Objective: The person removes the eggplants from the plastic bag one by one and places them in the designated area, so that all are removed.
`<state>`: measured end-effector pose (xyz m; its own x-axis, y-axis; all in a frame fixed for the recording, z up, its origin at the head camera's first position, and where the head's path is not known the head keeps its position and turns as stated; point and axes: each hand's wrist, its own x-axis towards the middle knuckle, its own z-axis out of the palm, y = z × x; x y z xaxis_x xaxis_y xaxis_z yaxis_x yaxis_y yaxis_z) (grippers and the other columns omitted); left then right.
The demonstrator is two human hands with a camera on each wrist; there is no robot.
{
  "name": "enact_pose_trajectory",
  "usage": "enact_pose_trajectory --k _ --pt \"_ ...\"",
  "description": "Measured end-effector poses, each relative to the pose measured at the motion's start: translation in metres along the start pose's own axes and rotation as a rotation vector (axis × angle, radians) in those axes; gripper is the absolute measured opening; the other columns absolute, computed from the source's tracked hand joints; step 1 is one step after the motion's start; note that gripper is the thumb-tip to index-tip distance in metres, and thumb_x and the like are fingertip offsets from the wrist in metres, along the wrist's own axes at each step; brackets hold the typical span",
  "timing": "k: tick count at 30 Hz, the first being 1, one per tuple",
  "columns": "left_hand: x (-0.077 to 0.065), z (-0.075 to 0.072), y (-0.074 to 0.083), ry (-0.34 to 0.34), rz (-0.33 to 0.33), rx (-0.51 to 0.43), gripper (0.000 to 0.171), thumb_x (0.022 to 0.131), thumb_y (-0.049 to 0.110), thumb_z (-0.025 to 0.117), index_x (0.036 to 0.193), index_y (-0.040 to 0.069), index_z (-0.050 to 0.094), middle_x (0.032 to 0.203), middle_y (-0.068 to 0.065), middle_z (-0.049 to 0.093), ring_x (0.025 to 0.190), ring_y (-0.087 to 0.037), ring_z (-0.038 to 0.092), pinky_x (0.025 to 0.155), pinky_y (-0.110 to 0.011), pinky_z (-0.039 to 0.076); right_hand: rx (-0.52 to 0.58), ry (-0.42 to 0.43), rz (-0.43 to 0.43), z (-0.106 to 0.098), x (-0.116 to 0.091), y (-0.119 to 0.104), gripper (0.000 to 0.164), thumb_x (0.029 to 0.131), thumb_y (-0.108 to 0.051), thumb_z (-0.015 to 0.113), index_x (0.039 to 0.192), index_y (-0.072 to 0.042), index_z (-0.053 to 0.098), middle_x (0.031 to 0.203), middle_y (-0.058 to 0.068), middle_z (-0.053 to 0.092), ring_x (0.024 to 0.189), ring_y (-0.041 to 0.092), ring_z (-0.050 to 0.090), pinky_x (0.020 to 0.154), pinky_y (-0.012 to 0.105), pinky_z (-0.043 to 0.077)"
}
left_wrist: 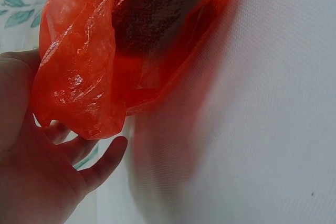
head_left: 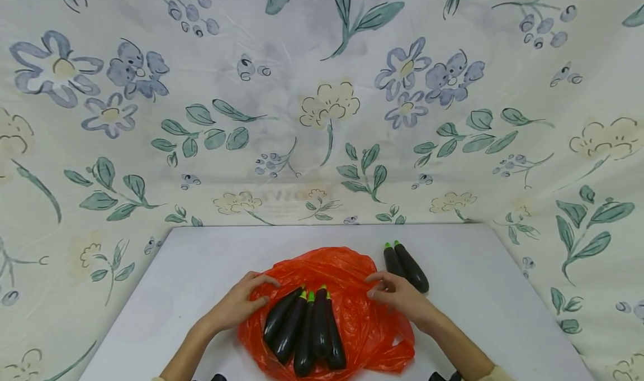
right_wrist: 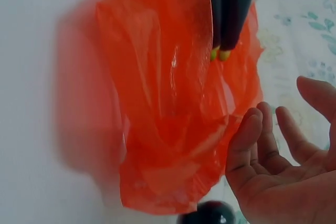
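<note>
Several dark eggplants (head_left: pixel 306 336) with green stem ends lie side by side on a spread red plastic bag (head_left: pixel 347 280). At the bag's left edge is my left hand (head_left: pixel 240 303), fingers loosely bent and apart. The left wrist view shows part of the red bag (left_wrist: pixel 79 72) in front of that hand (left_wrist: pixel 42 166), hiding some of its fingers. My right hand (head_left: pixel 397 294) is by the bag's right side, its fingers relaxed. In the right wrist view, the fingertips of the right hand (right_wrist: pixel 283 166) are close to the bag's edge; whether they touch it I cannot tell.
Two more eggplants (head_left: pixel 411 266) lie beyond the right hand, off the bag, on the white table (head_left: pixel 201 252). A floral cloth (head_left: pixel 322 146) hangs behind the table and around its sides.
</note>
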<state>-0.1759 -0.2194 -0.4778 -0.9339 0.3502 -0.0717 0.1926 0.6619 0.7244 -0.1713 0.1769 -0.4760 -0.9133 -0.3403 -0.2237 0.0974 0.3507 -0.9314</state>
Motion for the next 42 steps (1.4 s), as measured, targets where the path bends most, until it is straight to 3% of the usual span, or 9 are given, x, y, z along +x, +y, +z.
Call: enact_pose_trajectory --k 13,23,28,33,37,42 --pt "0.0 0.0 0.0 0.001 -0.021 -0.004 0.029 0.094 0.01 0.068 0.116 0.028 0.066 0.122 -0.008 0.053 0.113 -0.028 0.053 0.095 -0.053 0.054 0.039 -0.121 -0.02 0.018 -0.004 -0.006 0.045 0.093 -0.028 0.071 0.131 -0.006 0.058 0.101 0.009 0.063 0.091 0.027 0.057 0.072 0.032 0.053" --pt "0.001 -0.001 0.001 0.001 -0.024 -0.001 0.029 0.093 0.01 0.068 0.116 0.028 0.066 0.122 -0.008 0.053 0.112 -0.028 0.053 0.095 -0.054 0.054 0.034 -0.149 0.051 0.033 -0.006 -0.008 0.045 0.091 -0.027 0.073 0.13 -0.008 0.059 0.099 0.008 0.063 0.088 0.024 0.057 0.071 0.032 0.054" --pt "0.001 -0.001 0.001 -0.002 -0.01 0.002 0.029 0.093 0.01 0.068 0.117 0.027 0.065 0.122 -0.009 0.053 0.114 -0.029 0.053 0.093 -0.052 0.056 0.066 -0.206 0.088 0.041 -0.007 -0.006 0.044 0.092 -0.025 0.072 0.13 -0.009 0.059 0.1 0.008 0.062 0.089 0.023 0.057 0.07 0.03 0.053" --pt "0.001 0.0 -0.001 -0.003 -0.001 0.002 0.029 0.093 0.01 0.067 0.117 0.026 0.065 0.123 -0.01 0.053 0.114 -0.029 0.053 0.092 -0.051 0.056 0.081 -0.284 0.095 0.043 -0.002 0.007 0.049 0.09 -0.032 0.073 0.132 -0.011 0.057 0.105 0.009 0.063 0.091 0.024 0.06 0.072 0.03 0.056" --pt "0.002 0.0 -0.002 -0.005 0.013 0.004 0.029 0.093 0.01 0.067 0.118 0.026 0.065 0.123 -0.01 0.053 0.114 -0.03 0.053 0.092 -0.051 0.056 0.082 -0.313 0.094 0.044 0.011 0.032 0.058 0.083 -0.044 0.078 0.13 -0.018 0.058 0.109 0.01 0.064 0.095 0.026 0.062 0.074 0.033 0.057" --pt "0.001 0.0 -0.003 -0.008 0.017 0.001 0.029 0.093 0.011 0.068 0.118 0.026 0.065 0.123 -0.01 0.053 0.115 -0.03 0.053 0.091 -0.05 0.057 0.126 -0.328 0.109 0.051 0.017 0.047 0.06 0.078 -0.043 0.082 0.129 -0.022 0.058 0.112 0.01 0.065 0.096 0.029 0.063 0.076 0.035 0.058"
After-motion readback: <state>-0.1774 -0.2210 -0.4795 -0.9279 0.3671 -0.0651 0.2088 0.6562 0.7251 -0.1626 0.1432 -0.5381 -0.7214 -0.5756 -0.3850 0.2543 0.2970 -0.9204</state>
